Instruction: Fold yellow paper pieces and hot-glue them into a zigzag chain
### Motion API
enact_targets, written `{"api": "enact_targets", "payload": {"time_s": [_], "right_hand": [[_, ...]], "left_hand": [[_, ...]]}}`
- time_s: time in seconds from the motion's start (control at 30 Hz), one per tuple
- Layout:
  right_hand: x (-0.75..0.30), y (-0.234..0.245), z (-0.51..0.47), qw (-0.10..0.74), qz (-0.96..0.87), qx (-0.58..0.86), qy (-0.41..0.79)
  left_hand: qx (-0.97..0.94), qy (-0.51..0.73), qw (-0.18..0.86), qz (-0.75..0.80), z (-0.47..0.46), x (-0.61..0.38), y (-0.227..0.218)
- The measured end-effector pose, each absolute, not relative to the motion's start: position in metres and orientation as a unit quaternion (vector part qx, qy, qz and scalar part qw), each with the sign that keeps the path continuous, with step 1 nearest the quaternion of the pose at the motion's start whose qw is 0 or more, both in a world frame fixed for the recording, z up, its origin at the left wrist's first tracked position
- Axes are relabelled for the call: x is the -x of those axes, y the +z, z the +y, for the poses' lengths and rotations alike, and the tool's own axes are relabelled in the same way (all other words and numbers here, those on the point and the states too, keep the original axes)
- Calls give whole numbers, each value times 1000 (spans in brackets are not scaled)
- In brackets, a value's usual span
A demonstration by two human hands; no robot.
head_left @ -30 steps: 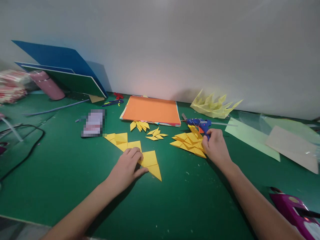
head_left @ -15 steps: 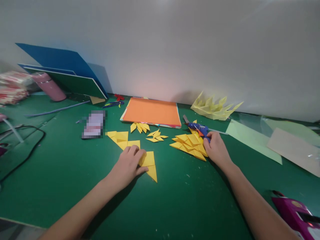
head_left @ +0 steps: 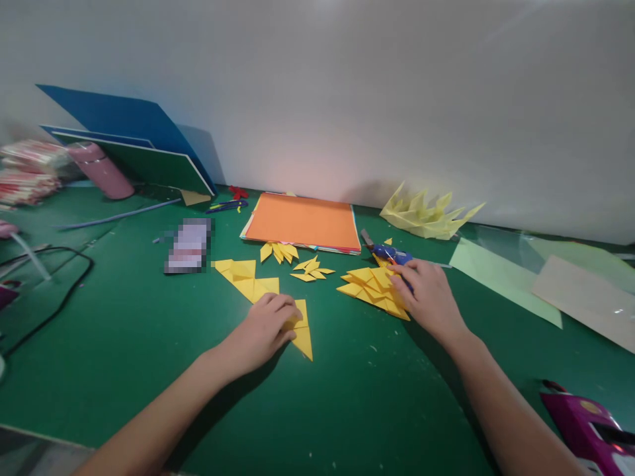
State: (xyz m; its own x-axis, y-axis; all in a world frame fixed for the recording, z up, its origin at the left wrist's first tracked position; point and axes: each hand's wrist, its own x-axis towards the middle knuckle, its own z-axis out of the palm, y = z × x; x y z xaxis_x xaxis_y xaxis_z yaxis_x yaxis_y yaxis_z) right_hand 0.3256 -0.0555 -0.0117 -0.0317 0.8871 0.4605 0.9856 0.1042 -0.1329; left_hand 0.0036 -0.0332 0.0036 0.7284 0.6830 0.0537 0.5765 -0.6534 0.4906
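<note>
My left hand [head_left: 270,325] rests on the table with fingers curled over a folded yellow paper piece [head_left: 302,334], its thumb near the piece's lower edge. More flat folded yellow paper [head_left: 241,276] extends up and left from that hand. On the right, my right hand [head_left: 430,297] reaches over a pile of pointed yellow paper folds [head_left: 372,289]; thumb and forefinger are apart at the pile's right edge. A blue glue gun [head_left: 384,250] lies just behind the pile, its handle partly under that hand. Two small yellow paper clusters [head_left: 278,252] lie between the hands, farther back.
A stack of paper with an orange top sheet [head_left: 305,221] lies at the back. A pale yellow spiky paper shape [head_left: 426,215] stands by the wall. Leftward are a phone [head_left: 188,244], pink bottle [head_left: 102,170] and black cable [head_left: 69,294]. A magenta device [head_left: 580,420] sits front right.
My right hand has shifted left from the glue gun's handle, its fingers now over the pile's edge. My left hand has slid slightly right on the yellow paper.
</note>
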Motion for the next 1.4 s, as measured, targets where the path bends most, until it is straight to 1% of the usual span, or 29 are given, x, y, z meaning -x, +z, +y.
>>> {"api": "enact_targets", "payload": {"time_s": [0.13, 0.37, 0.43, 0.57, 0.7, 0.83, 0.93, 1.13, 1.3, 1.4], "right_hand": [[-315, -16, -55, 199, -719, 662, -78], [-305, -10, -58, 236, -740, 630, 7], [-297, -6, -61, 258, -743, 617, 25], [-273, 0, -71, 329, -726, 603, 30], [-248, 6, -82, 374, -727, 567, 105], [-233, 9, -88, 377, -718, 551, 196], [-230, 7, -88, 372, -711, 549, 233], [-222, -2, -86, 336, -689, 558, 318], [-220, -7, -83, 346, -657, 580, 334], [-227, -8, -79, 377, -648, 590, 300]], "left_hand": [[-892, 107, 258, 355, -33, -6, 10], [-882, 136, 275, 358, -35, -4, 8], [-880, 147, 280, 356, -36, -4, 5], [-877, 167, 279, 354, -37, -2, 0], [-881, 174, 264, 351, -39, -2, -3], [-888, 172, 254, 342, -39, -1, -3], [-890, 181, 245, 338, -39, -2, -3], [-896, 192, 254, 310, -38, -3, -3], [-897, 190, 256, 306, -36, -2, -6], [-895, 189, 259, 310, -36, -1, -6]]}}
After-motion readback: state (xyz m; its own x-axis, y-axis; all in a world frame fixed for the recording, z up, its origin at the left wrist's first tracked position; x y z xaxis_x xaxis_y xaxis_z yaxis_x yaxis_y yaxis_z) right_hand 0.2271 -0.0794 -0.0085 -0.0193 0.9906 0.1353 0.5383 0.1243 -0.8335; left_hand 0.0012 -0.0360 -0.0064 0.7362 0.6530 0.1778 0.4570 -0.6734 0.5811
